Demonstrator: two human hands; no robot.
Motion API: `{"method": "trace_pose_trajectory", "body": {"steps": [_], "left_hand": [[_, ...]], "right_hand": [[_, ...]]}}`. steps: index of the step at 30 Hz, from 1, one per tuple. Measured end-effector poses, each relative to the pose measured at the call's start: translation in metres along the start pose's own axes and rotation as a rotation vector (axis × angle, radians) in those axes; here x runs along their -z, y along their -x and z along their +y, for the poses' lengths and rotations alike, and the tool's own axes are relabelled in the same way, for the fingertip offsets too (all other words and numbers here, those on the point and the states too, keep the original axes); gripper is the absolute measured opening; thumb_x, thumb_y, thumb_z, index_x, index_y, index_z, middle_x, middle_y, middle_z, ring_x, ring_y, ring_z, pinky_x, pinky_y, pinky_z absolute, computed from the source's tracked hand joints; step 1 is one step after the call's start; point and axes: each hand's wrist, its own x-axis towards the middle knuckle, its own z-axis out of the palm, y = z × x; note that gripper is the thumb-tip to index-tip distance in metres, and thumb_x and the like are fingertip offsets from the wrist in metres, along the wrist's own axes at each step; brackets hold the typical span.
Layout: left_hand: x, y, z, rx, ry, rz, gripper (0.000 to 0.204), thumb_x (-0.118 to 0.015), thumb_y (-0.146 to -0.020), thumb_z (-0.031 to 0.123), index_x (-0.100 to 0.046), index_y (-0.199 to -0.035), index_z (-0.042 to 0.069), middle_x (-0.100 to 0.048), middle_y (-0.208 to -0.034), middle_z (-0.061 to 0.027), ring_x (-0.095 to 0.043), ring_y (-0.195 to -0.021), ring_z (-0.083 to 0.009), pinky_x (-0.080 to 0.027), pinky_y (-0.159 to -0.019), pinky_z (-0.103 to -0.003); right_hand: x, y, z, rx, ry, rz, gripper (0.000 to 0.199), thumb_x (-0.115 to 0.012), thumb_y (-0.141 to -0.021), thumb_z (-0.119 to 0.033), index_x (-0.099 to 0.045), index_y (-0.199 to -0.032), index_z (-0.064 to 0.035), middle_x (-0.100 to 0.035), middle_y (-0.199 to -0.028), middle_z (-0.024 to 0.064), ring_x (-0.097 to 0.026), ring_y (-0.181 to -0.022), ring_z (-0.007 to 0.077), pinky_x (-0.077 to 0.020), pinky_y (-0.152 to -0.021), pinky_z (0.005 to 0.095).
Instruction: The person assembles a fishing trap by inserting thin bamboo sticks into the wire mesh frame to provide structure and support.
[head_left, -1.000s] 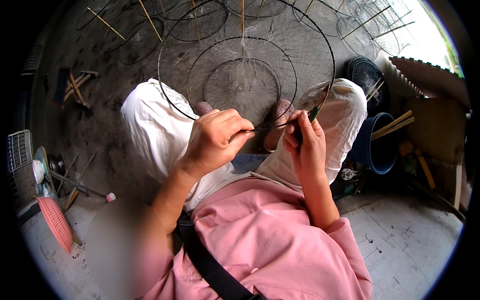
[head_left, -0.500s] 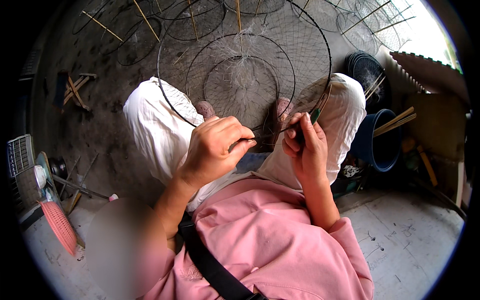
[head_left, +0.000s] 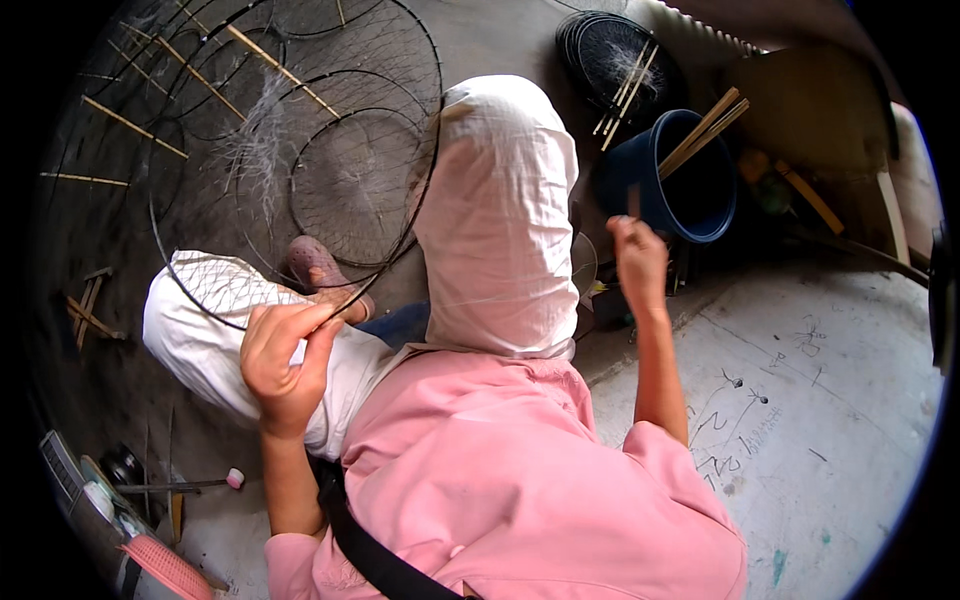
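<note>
"Left hand [head_left: 285,355], in the head view?"

"Pinching the black rim of the hoop net [head_left: 358,170], which spreads out above the floor [head_left: 490,35] and across the left trouser leg [head_left: 220,345]."

"And the right hand [head_left: 640,265]?"

"Near the blue bucket [head_left: 627,165], curled narrow; I can't tell whether it holds the blurred brownish sliver [head_left: 633,200] above it."

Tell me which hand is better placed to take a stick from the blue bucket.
Likely the right hand: it is nearer the blue bucket and its sticks, though it may hold a blurred object. The left hand pinches the netted hoop.
</note>
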Motion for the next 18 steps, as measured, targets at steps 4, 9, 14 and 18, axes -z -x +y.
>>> {"method": "trace_pose_trajectory", "body": {"steps": [4,9,14,18], "left_hand": [[-0.013,0.018,-0.002,0.037,0.005,0.03,0.028,-0.096,-0.088,-0.008,-0.079,-0.105,0.006,-0.08,-0.098,-0.0078,-0.074,-0.089,-0.0282,-0.054,-0.083,-0.041],[-0.005,0.022,0.001,-0.016,-0.003,0.056,0.03,-0.097,-0.089,-0.005,-0.076,-0.106,0.009,-0.081,-0.098,-0.0072,-0.076,-0.089,-0.0275,-0.052,-0.088,-0.044],[0.009,0.04,-0.007,-0.031,-0.076,0.14,0.028,-0.099,-0.086,0.007,-0.079,-0.103,0.016,-0.081,-0.114,-0.0013,-0.076,-0.103,-0.0247,-0.049,-0.099,-0.044],[0.009,0.064,-0.016,-0.007,-0.123,0.215,0.031,-0.101,-0.083,0.01,-0.081,-0.106,0.017,-0.078,-0.128,-0.0024,-0.071,-0.12,-0.028,-0.048,-0.102,-0.045]], "right_hand": [[-0.066,0.013,0.156,-0.178,0.267,-0.084,0.029,-0.068,-0.125,-0.024,-0.082,-0.134,-0.0002,-0.075,-0.092,-0.0014,-0.059,-0.073,0.005,-0.0492,-0.068,0.0276],[-0.186,0.023,0.218,-0.14,0.45,-0.177,0.03,-0.067,-0.125,-0.025,-0.079,-0.137,-0.0009,-0.074,-0.093,-0.0002,-0.06,-0.074,0.0065,-0.0505,-0.069,0.0283],[-0.225,0.029,0.235,-0.109,0.586,-0.177,0.031,-0.067,-0.125,-0.027,-0.076,-0.14,-0.0016,-0.074,-0.095,0.001,-0.061,-0.075,0.008,-0.0518,-0.071,0.029],[-0.21,0.036,0.237,-0.096,0.571,-0.133,0.032,-0.067,-0.125,-0.029,-0.074,-0.142,-0.0022,-0.073,-0.096,0.002,-0.062,-0.076,0.0092,-0.0528,-0.072,0.0296]]}}
